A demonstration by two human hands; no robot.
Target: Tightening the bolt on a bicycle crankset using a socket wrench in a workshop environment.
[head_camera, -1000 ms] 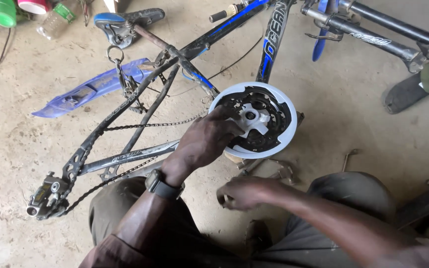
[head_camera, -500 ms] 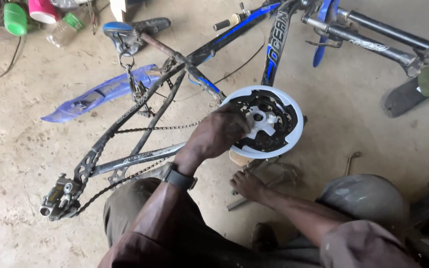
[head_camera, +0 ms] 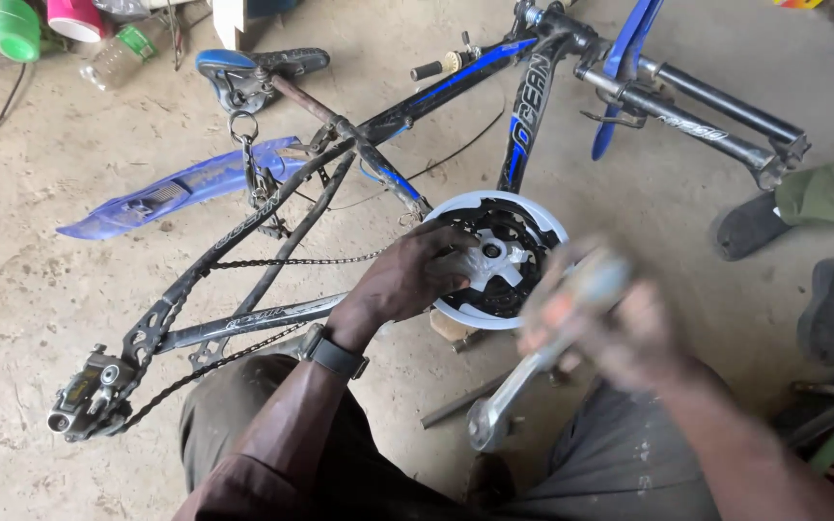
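Steel-grey crank arm (head_camera: 518, 386), blurred, was clenched in the right hand (head_camera: 620, 328), held off the black and blue bicycle frame (head_camera: 340, 164) on the dirt floor (head_camera: 31, 280). Left hand (head_camera: 407, 275) fingers (head_camera: 451, 253) rested open on the black chainring with white round guard (head_camera: 504, 260); fitting the arm looked undone.
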